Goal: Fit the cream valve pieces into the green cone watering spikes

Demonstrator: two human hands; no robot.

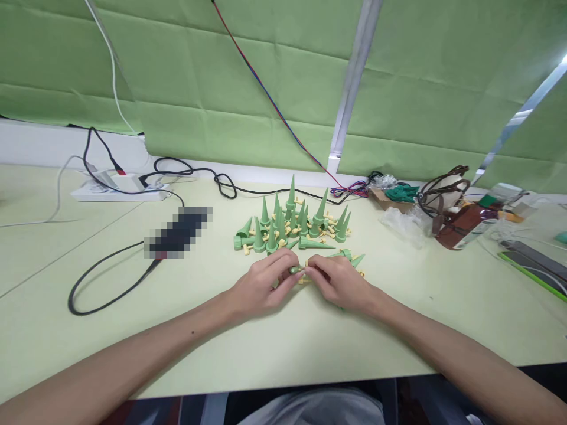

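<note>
From where I stand, both hands meet over the near edge of a cluster on the worktop [274, 360], busy with one small green piece [294, 270]. The left hand [270, 280] has its grip closed around that piece, thumb against forefinger. The right hand [342, 280] has its fingertips drawn in to the piece's right end; whether that grip clasps anything I cannot tell, since the part is tiny and half hidden by fingers.

On the far side of the hands sits a group of green spikes [292, 198], many upright on their caps, points up, with yellow pegs [247, 249] scattered among them. A lying spike [316, 243] rests on its side in front of the group, its point to the right. More green and yellow parts, such as a ribbed cap [345, 254], lie just behind the right hand, partly covered by it.

As for progress, I judge the piece in the fingers to be in mid-handling and not yet finished with, as it has not been set down. The standing spikes look whole, but I cannot tell which are done and which are left; the loose parts suggest that some handling remains
</note>
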